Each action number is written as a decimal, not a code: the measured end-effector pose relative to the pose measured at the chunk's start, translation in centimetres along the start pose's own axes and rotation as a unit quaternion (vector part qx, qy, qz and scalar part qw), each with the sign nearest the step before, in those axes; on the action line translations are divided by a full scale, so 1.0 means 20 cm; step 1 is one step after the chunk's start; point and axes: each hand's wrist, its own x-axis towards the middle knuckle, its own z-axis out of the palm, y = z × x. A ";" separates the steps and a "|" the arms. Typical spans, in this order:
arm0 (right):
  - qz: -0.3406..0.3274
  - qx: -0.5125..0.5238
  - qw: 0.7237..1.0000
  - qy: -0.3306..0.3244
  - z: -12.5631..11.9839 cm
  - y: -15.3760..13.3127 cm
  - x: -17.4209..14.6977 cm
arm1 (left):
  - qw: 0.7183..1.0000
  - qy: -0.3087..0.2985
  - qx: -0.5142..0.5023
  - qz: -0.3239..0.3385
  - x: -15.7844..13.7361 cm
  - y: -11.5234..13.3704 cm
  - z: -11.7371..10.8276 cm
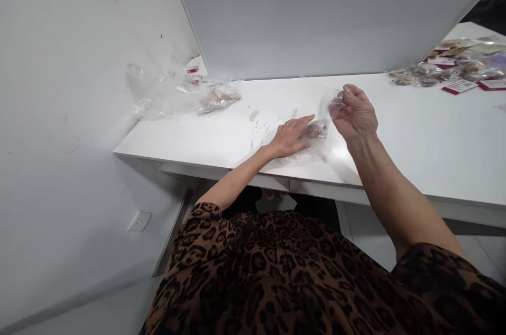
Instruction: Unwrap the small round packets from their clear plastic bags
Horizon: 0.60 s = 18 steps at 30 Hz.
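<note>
My left hand (290,139) lies with its fingers stretched out against a clear plastic bag (316,130) that has something brownish-red inside. The bag's crinkled film (306,153) spreads under and beside that hand near the front of the table. To its right, my right hand (358,112) is raised a little, fingers pinched on a small clear plastic packet (335,105) with dark reddish-brown contents. What exactly is inside either one cannot be made out. The two hands are apart.
On the white table (415,150), clear plastic bags (162,95) and a filled packet (219,97) lie at the left by the wall. Several packets with red-and-white labels (460,86) are piled at the far right. A grey panel (316,13) stands along the back.
</note>
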 end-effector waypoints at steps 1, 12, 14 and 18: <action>-0.010 -0.007 1.000 -0.021 0.03 -0.02 0.02 | 1.000 -0.014 -0.006 -0.008 0.04 0.00 0.02; -0.121 0.036 0.989 0.076 -0.03 -0.47 0.35 | 0.918 0.265 -0.262 -0.139 -0.05 -0.07 -0.02; -0.133 0.007 0.986 0.104 -0.11 -0.49 0.36 | 0.891 0.286 -0.305 -0.174 -0.09 -0.08 -0.06; -0.109 -0.011 0.985 0.136 -0.27 -0.45 0.31 | 0.844 0.265 -0.405 -0.229 -0.13 -0.10 -0.10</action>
